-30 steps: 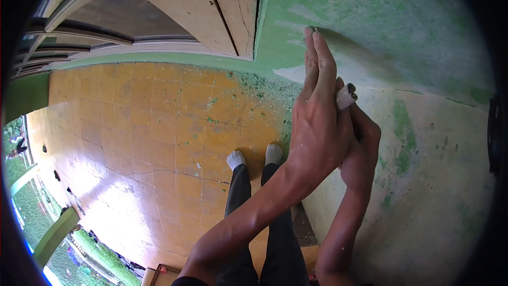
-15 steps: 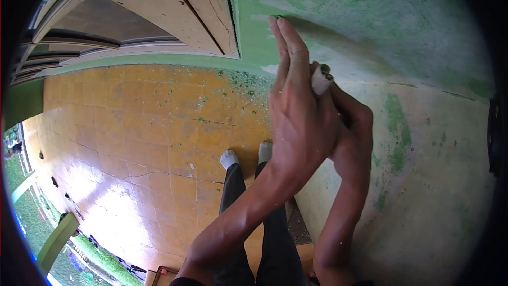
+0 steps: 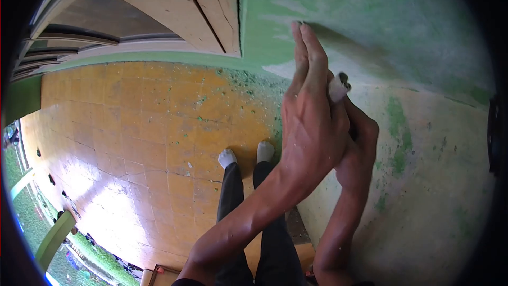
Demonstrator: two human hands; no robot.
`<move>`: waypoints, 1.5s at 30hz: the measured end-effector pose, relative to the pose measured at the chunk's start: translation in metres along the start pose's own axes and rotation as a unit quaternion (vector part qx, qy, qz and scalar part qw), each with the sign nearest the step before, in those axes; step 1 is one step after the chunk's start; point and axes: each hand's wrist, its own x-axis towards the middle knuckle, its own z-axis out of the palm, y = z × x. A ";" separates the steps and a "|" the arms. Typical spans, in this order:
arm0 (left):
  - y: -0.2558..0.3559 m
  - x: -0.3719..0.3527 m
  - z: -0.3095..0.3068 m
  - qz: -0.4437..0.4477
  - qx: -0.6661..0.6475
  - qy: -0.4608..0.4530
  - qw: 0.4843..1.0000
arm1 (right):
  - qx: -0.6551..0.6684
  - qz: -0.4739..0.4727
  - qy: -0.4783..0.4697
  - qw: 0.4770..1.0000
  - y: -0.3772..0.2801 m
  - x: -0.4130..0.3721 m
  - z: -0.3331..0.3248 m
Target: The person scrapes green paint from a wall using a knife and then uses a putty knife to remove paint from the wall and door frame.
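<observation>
My left hand (image 3: 312,116) is nearer the camera. Its index and middle fingers stretch up together, and their tips touch the green wall (image 3: 360,0). Beyond it, my right hand (image 3: 362,124) is bent and closed, partly covered by the left. Between the two hands sticks out the pale end of a hand tool (image 3: 337,89), rolled like a tube with dark openings. Both hands seem to grip this tool. Its far part lies hidden under my left fingers; only a small dark edge shows at the fingertips.
Green paint flakes (image 3: 248,82) lie scattered on the orange tiled floor (image 3: 132,116) along the wall base. My socked feet (image 3: 265,151) stand near the wall. A pale wooden frame (image 3: 211,16) with glass panes is at the upper left. The lower wall (image 3: 439,180) has green patches.
Both hands and the tool have shifted a little to the right along the wall in view. The tool's rolled end has turned slightly. My feet stay on the floor.
</observation>
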 end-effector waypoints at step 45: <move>-0.011 0.010 -0.021 0.021 0.042 0.044 0.998 | 0.054 -0.004 -0.056 0.997 -0.001 0.015 0.020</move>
